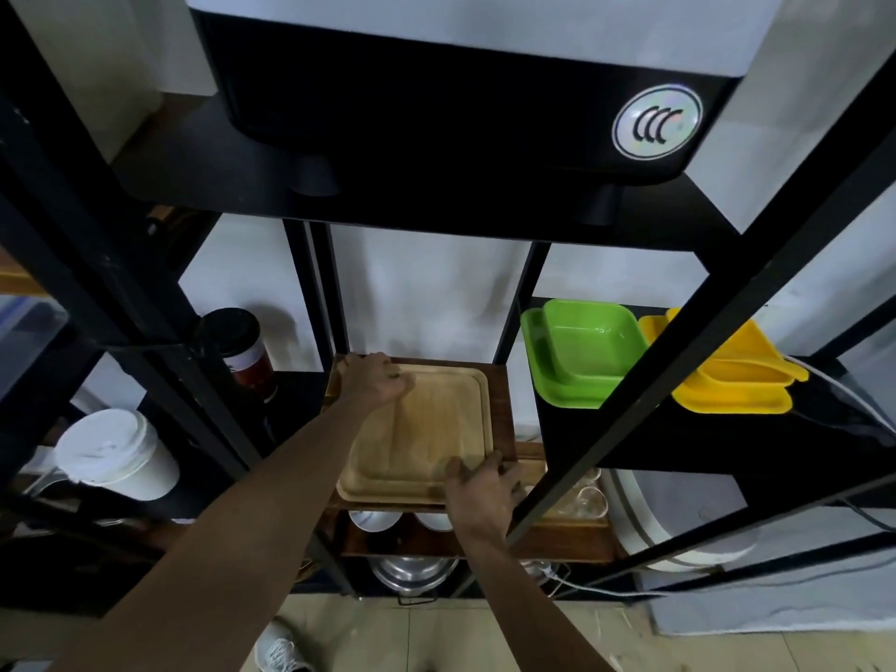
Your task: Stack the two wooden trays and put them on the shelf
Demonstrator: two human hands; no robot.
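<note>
Black metal shelving rack (630, 332) fills the view, white wall behind, beige tiled floor below; a large black-and-white appliance (460, 75) sits on the top deck. Mid-level: dark brown wooden shelf board (499, 405) in the centre bay carries the light wooden trays (426, 429), seemingly already nested; only a thin second rim shows along the right edge, so the stack is a judgement. Right bay holds green square plastic dishes (582, 361) and yellow plastic dishes (737, 380); left bay a dark jar (247, 356) and a white lidded bucket (114, 453). Left hand (373, 380) lies over the far-left corner of the trays, fingers curled on the rim; right hand (480, 492) clasps the near-right corner. Step in hand looks like final seating. To do it well: push the stack back squarely until the near edge no longer overhangs the board, keep both corners level, clear the rack upright at right, then let go.
</note>
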